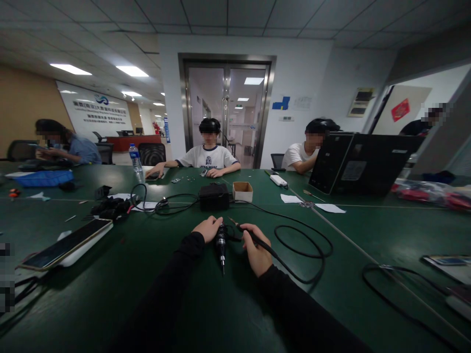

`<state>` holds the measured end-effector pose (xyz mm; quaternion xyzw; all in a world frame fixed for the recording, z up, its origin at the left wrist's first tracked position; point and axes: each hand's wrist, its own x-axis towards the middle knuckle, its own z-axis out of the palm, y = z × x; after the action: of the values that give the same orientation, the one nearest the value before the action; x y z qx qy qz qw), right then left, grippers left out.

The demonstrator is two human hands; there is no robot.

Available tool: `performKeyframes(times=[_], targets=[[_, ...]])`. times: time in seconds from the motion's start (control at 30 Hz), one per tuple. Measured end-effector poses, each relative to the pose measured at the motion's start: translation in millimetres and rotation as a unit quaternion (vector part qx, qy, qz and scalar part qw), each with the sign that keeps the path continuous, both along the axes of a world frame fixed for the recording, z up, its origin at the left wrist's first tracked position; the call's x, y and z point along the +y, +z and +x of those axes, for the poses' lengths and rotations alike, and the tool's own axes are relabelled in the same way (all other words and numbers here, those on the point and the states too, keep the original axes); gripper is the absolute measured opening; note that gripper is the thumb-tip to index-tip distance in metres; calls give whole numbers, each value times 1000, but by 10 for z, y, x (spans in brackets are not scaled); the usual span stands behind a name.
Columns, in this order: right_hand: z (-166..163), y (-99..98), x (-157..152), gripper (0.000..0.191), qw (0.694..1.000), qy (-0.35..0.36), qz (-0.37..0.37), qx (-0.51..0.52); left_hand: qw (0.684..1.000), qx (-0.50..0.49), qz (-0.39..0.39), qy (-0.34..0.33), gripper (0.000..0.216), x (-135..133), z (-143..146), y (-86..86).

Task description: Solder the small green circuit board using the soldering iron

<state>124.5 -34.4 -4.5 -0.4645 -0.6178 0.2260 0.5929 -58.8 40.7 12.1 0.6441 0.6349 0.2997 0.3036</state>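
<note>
- Fingers of the person's right hand (pixel 257 247) are grasping a slim, black, pen-shaped tool with a metal tip (pixel 262 243), whose black cable is trailing off and looping over to the right.
- The left hand (pixel 208 229) is resting at the rear end of a black cylindrical tool with a silver shaft (pixel 221 240); its fingers are bending inward, but whether they are truly gripping it I am not able to tell.
- That cylindrical tool is lying between the two hands on the dark green worktop (pixel 221 314), its shaft pointing back toward the person.
- The pen-shaped tool's tip is hovering just beside the cylindrical tool's rear end, so, as I am judging it, a handling step with both tools is under way.
- Any move from here is calling for a steady right grip, with the metal tip staying clear of the left fingers and the cable running free.
- Beyond the hands, a black rectangular box (pixel 213 196) is sitting beside an open, brown-and-white cardboard box (pixel 243 191).
- Across the worktop, a co-worker in a white T-shirt (pixel 209 157) is sitting with both forearms forward.
</note>
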Motion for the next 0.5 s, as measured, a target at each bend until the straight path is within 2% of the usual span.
performKeyframes(times=[0.27, 0.37, 0.5], targets=[[-22, 5, -6, 22, 1000, -1, 3, 8, 993, 111, 3, -36, 69, -203, 131, 62], [-12, 4, -7, 22, 1000, -4, 6, 6, 996, 78, -11, -39, 67, -197, 150, 54], [-9, 5, -11, 22, 1000, -6, 8, 4, 995, 39, -57, -76, 64, -218, 59, 73]])
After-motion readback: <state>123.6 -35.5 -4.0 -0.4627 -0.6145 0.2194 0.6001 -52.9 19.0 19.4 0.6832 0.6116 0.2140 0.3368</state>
